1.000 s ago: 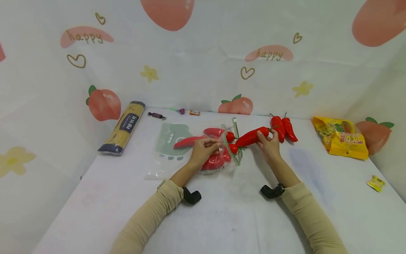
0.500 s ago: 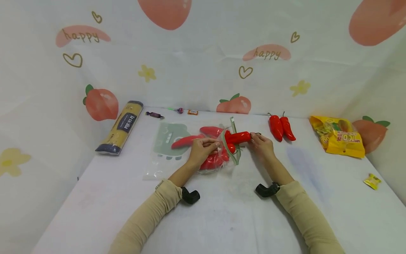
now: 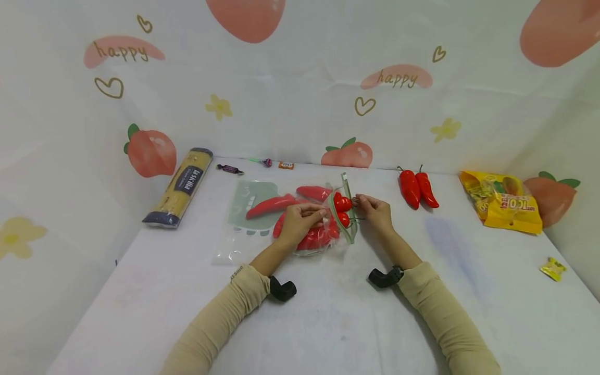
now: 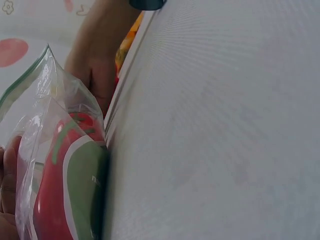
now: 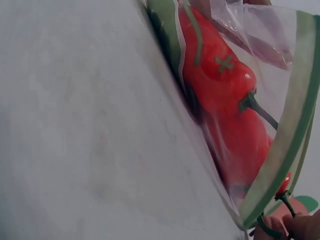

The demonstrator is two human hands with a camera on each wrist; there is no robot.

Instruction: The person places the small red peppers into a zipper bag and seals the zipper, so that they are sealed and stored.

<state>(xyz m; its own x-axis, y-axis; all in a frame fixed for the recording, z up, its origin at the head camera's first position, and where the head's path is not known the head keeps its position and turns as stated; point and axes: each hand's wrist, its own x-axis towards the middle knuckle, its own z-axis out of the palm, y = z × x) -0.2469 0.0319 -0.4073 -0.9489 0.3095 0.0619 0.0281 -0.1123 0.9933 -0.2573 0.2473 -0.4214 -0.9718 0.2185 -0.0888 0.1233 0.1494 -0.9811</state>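
Across a white worktop [image 3: 337,328] lies a clear zip bag [image 3: 229,247], limp, probably slippery, pinched by the left hand [image 3: 299,226] near its green zip edge [image 5: 306,100]; the right hand [image 3: 376,212] seemingly pinches the half-hidden stem [image 5: 288,204] of a red chili pepper [image 3: 344,203] inside, likely light, firm, best gripped there.

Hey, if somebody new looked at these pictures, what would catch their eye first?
Probably the bright red peppers inside the clear bag in the middle of the table, where the left hand grips the bag and the right hand pinches one pepper by its stem. Next might come the two loose peppers to the right near the back wall, and the yellow packet farther right.
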